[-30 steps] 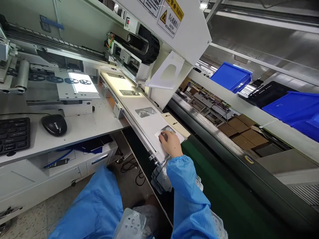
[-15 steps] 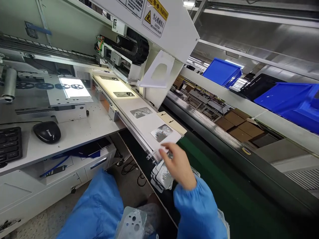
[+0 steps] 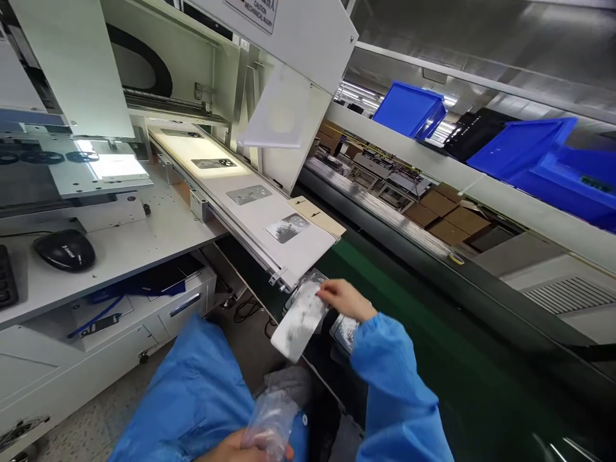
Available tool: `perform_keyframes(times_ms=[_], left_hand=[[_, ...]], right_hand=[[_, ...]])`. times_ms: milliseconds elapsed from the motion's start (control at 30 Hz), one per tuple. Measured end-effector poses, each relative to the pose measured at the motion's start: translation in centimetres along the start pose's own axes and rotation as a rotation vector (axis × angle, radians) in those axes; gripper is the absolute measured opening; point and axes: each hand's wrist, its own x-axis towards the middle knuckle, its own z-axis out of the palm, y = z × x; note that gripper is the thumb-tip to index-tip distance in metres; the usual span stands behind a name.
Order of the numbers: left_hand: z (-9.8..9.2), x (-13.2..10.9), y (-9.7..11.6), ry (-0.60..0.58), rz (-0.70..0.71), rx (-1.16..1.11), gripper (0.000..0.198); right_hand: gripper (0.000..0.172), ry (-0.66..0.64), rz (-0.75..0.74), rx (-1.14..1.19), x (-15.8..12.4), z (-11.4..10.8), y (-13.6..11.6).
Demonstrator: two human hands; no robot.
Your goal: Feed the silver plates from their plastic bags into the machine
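The flat panel point(image 3: 299, 321), pale and smudged grey, hangs from my right hand point(image 3: 344, 299) just past the near end of the white belt point(image 3: 308, 247), below its edge and over the dark gap in front of my knees. I pinch it by its upper end only, fingertips on the rim, which I judge keeps my skin off its broad faces. That grip leaves it tilted, with the lower end swung toward me. My left hand point(image 3: 231, 451) is low at the bottom edge of the view, closed around a clear plastic bag point(image 3: 269, 420). The bag's crumpled top stands up near the panel, but the two are apart. What look like more such pieces lie in a loose pile point(image 3: 344, 330) just behind my right sleeve, probably because that spot is within easy reach of the belt's end.

On the belt three other panels point(image 3: 287, 228) lie flat in a row, well apart from each other, the far ones in the lamp glow under the machine's white hood point(image 3: 298, 32). A tan card point(image 3: 316, 215) sits just beside the nearest one. To my left the desk point(image 3: 144, 237) carries a black mouse point(image 3: 64, 250) and the corner of a keyboard point(image 3: 6, 282). To my right runs a dark green conveyor point(image 3: 433, 333), with blue bins point(image 3: 409, 109) on the shelf above it and brown cartons point(image 3: 447, 212) beyond.
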Motion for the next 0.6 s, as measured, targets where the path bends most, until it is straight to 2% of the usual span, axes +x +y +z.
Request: perform_keyframes(times_ms=[67,133,233,300,367,400,433,467,500,533,600], left_hand=[[-0.4,0.0,-0.9,0.033,0.005,0.006,0.063],[-0.9,0.1,-1.7,0.08,0.019,0.004,0.071],[-1.1,0.4,-2.1,0.155,0.017,-0.015,0.071],[-0.5,0.5,-1.7,0.164,0.017,-0.044,0.069],[0.5,0.7,-0.9,0.096,0.027,-0.041,0.063],[1.1,0.9,-0.4,0.037,0.031,-0.026,0.059],[1.6,1.1,0.0,-0.037,0.03,-0.002,0.057],[2.1,1.4,0.3,-0.109,0.019,0.033,0.06],[2.5,1.7,0.5,-0.168,-0.003,0.093,0.066],[2.9,2.2,0.5,-0.199,-0.032,0.18,0.076],[4.0,3.2,0.5,-0.196,-0.094,0.425,0.094]], right_hand=[[0.029,0.131,0.057,-0.034,2.2,-1.5,1.8],[0.027,0.238,0.089,-0.067,3.4,-2.0,2.7],[0.014,0.341,0.063,-0.103,1.8,-1.0,2.0],[0.031,0.341,0.0,-0.104,-1.8,1.1,0.4],[0.047,0.223,-0.097,-0.063,-7.0,3.9,-1.4],[0.051,0.103,-0.16,-0.016,-9.7,5.4,-2.0],[0.048,-0.08,-0.232,0.065,-12.4,7.0,-2.3],[0.04,-0.202,-0.244,0.15,-14.8,8.5,-2.2],[0.033,-0.279,-0.222,0.234,-17.0,9.9,-1.5],[0.028,-0.286,-0.142,0.303,-18.9,11.2,-0.4],[0.026,-0.105,0.211,0.331,-22.4,13.4,3.2]])
